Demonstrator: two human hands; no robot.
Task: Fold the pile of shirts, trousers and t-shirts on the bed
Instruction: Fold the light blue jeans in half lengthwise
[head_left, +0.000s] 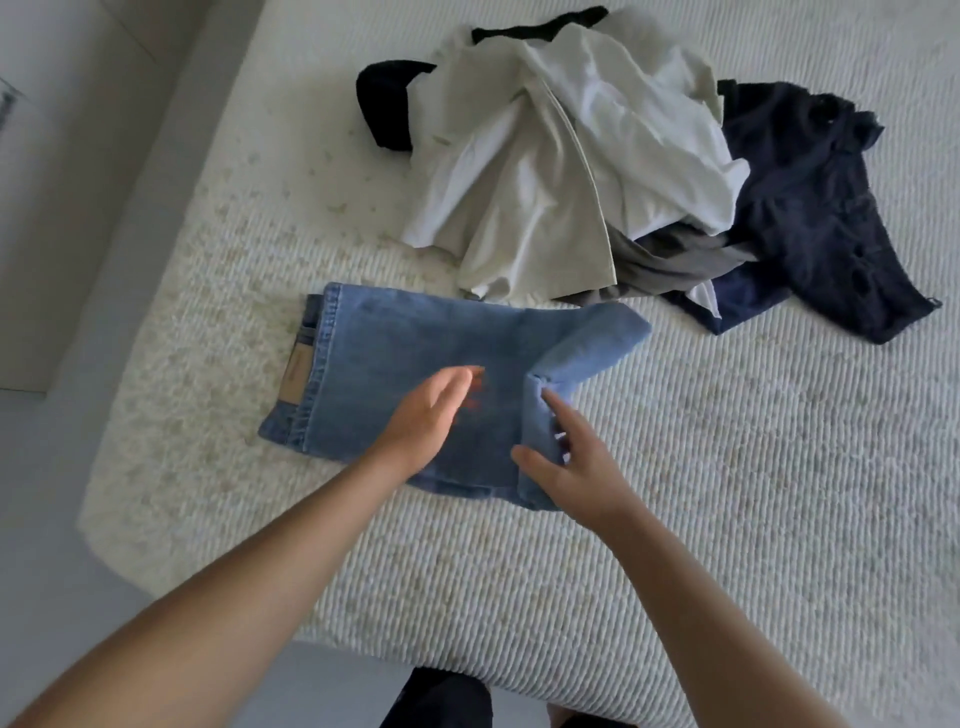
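1. Head view, work surface: we find a white ribbed bed (675, 467) carrying all the laundry; a pale floor (78, 260) shows at its left edge.

2. Head view, item in hand: a pair of blue jeans (405, 364) lies folded near the front edge of the bed, waistband and leather patch to the left; the right end is doubled back in a raised flap, not yet flattened.

3. Head view, left hand (426, 421): fingers straight, palm down over the middle of the jeans, grasping nothing; we judge it is placed there to pin or smooth the lower layers while the flap is turned; whether it presses or hovers we cannot tell.

4. Head view, right hand (576, 467): it sits at the flap's edge, fingertips tucked behind the denim fold and thumb on the near side; we read this as a light grasp on the jeans, taken to carry the fold across.

5. Head view, remaining work: the pile (597, 171) lies behind, just beside the jeans; white and beige garments lie crumpled over grey, navy and black ones, all unfolded; we judge the task is at an early stage.
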